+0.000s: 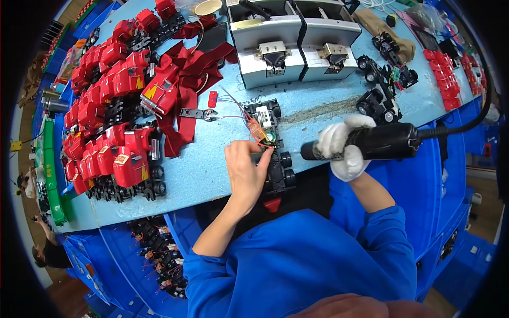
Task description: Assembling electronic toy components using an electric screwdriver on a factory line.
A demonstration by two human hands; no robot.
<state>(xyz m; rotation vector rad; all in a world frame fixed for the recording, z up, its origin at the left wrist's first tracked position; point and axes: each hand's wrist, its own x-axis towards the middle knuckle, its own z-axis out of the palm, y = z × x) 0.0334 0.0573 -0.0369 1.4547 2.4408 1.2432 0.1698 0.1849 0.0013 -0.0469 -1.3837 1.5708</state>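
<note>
A black toy truck chassis lies in front of me at the table's front edge, with wheels along its side. An orange-brown circuit board with thin red wires sits on it. My bare left hand is closed at the chassis, thumb and fingers beside the wires; the fingertips partly hide what they grip. In a white glove, my right hand is wrapped round a black corded electric screwdriver. The tool lies nearly level, its front end pointing left toward the chassis, apart from it.
Red toy truck bodies crowd the left of the blue table, beside red cloth. A metal fixture stands at the back. More chassis lie at right. The tool's cable arcs up right. Blue bins flank me.
</note>
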